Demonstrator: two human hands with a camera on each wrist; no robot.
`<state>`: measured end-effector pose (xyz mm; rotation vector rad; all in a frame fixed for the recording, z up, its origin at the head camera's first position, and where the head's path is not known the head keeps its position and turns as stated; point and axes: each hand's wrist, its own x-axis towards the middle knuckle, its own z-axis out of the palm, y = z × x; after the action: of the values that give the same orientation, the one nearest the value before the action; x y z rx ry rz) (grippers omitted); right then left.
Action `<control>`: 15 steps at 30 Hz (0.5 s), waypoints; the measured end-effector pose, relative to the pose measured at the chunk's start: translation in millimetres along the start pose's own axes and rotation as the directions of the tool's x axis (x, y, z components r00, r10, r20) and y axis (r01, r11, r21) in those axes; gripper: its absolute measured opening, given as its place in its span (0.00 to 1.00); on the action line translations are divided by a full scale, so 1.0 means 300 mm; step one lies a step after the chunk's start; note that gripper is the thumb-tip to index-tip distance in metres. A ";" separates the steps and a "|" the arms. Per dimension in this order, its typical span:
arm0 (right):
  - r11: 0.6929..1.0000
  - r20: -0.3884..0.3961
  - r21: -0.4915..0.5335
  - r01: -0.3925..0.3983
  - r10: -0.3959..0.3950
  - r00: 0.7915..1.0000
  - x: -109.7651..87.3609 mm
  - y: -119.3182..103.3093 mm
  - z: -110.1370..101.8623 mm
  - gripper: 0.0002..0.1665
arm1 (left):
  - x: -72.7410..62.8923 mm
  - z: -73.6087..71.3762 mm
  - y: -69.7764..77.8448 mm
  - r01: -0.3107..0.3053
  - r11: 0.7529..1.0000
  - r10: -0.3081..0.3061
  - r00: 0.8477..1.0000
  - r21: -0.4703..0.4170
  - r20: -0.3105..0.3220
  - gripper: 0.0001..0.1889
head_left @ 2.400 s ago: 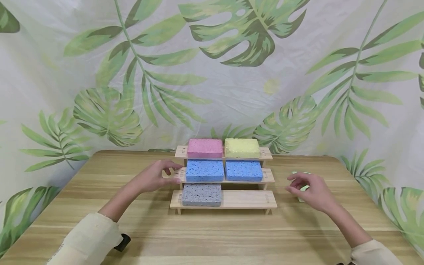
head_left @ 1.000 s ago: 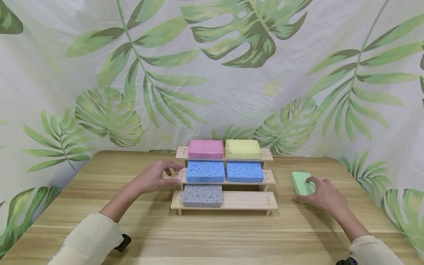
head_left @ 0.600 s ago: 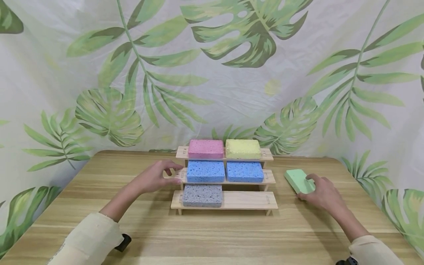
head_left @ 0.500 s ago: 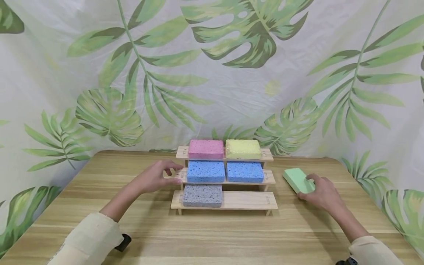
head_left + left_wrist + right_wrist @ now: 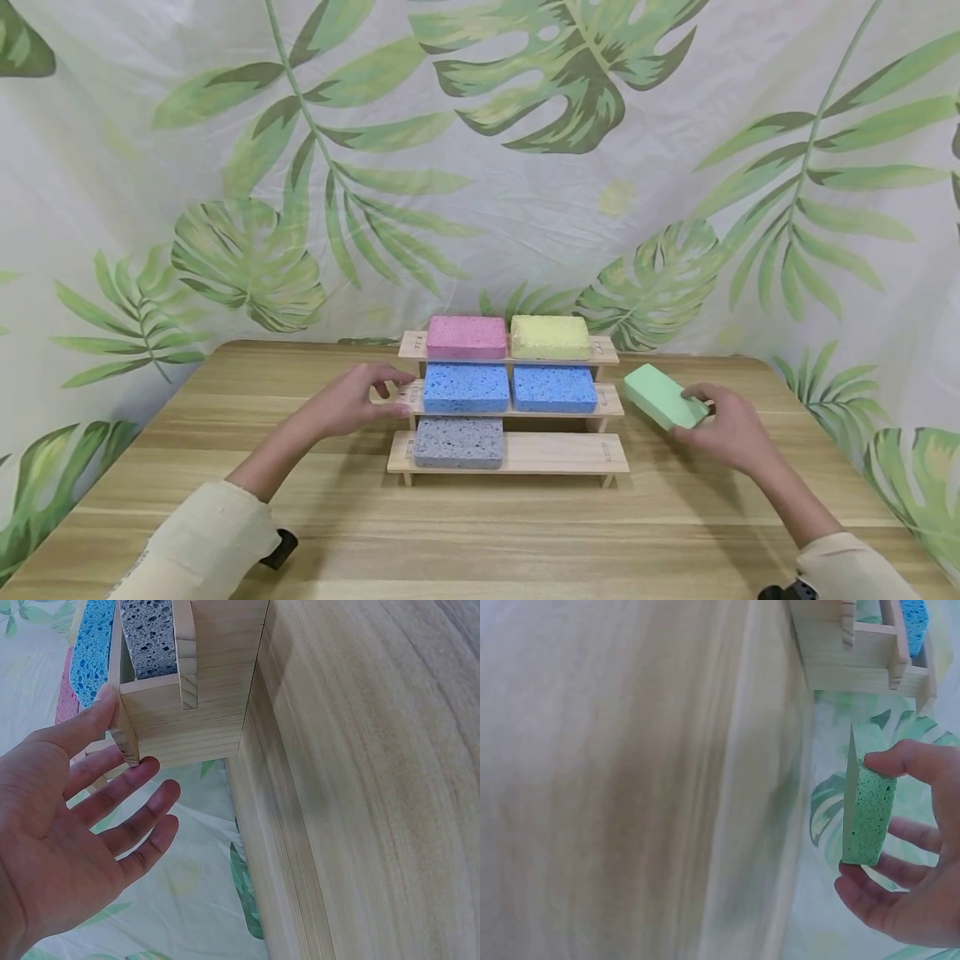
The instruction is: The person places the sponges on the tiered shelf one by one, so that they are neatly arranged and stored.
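A green sponge is pinched at one end between the thumb and fingers of my right hand. It is raised off the table, right of the three-step wooden rack; the right wrist view shows the green sponge from its narrow side. My left hand pinches the left end of the rack's middle step. Seen from the left wrist, its thumb and index finger grip the board edge while the other fingers stay loose. The bottom step holds a grey sponge on its left half; the right half is bare wood.
Two blue sponges, left and right, lie on the middle step. On the top step sit a pink sponge and a yellow sponge. The wooden table ends at a leaf-patterned cloth behind.
My right hand has taken hold of the green sponge, lifted it off the table, turned it and moved it slightly left towards the rack. The left hand has stayed in place.
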<state>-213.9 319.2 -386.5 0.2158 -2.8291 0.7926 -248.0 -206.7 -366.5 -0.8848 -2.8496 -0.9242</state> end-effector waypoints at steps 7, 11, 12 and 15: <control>0.998 -0.022 0.041 0.044 -0.043 0.999 0.002 -0.018 -0.027 0.33 | 0.001 0.002 -0.006 0.003 1.000 -0.003 1.000 -0.005 0.002 0.26; 0.997 -0.026 0.046 0.059 -0.058 0.998 0.006 -0.026 -0.040 0.33 | 0.001 0.001 -0.007 0.008 1.000 -0.008 1.000 -0.002 0.002 0.26; 0.997 -0.023 0.047 0.058 -0.057 0.998 0.007 -0.026 -0.044 0.34 | 0.001 0.001 -0.007 0.008 1.000 -0.008 1.000 -0.002 0.002 0.26; 0.997 -0.016 0.058 0.040 -0.039 0.999 0.005 -0.030 -0.051 0.34 | 0.002 0.000 -0.006 0.005 1.000 -0.005 1.000 0.001 0.001 0.26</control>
<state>-211.3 319.4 -368.7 0.2728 -2.7812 0.8657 -249.4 -207.5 -367.2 -0.8783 -2.8549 -0.9225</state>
